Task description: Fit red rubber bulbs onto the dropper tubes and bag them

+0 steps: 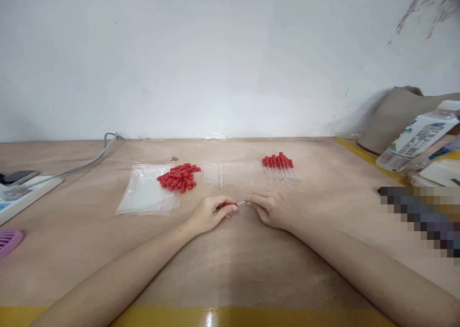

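Observation:
Near the middle of the table, my left hand point(215, 213) is closed on a red rubber dropper bulb point(230, 204). A thin clear pipette tube point(241, 203) runs from the bulb's end to my right hand point(271, 208), whose fingers pinch its other end. How far the tube sits inside the bulb I cannot tell. Beyond my left hand lies a pile of loose red bulbs point(178, 177). Clear tubes point(226, 174) lie side by side in a row behind both hands. Farther right, assembled droppers point(280, 168) with red bulbs lie in a bunch.
Clear plastic bags point(143, 190) lie partly under the bulb pile. On the left are a grey cable point(89, 163), a power strip point(34, 190) and a purple slatted object point(10, 241). A plastic bottle point(417, 135) leans at the right, in front of a grey-brown container point(390, 116).

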Tool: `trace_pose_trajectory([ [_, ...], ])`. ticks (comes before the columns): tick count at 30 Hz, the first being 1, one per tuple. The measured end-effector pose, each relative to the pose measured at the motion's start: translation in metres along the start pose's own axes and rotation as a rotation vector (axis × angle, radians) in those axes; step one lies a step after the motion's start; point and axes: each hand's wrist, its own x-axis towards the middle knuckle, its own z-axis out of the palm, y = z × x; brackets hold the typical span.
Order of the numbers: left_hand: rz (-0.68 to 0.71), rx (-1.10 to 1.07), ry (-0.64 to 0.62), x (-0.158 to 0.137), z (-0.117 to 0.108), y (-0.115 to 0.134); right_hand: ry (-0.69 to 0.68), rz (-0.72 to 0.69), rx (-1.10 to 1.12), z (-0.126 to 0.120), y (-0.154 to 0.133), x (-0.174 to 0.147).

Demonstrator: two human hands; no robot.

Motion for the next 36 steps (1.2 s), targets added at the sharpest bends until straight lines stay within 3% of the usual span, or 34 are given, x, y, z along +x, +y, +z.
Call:
trace_pose_trajectory([
  [5, 0.096, 0.186, 0.106, 0.001, 0.000, -0.007, -0.017, 0.122, 0.012, 0.003, -0.008, -0.002],
  [9, 0.084, 0.115, 0.161, 0.004, -0.003, -0.010, -0.050, 0.153, 0.168, 0.000, 0.000, 0.000],
  [21, -0.061, -0.002, 0.079, 0.001, -0.005, -0.002, 0.099, -0.013, 0.028, 0.010, 0.004, -0.007],
  [36, -0.007, 0.041, 0.068, 0.000, -0.003, -0.006, -0.034, 0.015, 0.006, 0.011, -0.003, -0.001],
])
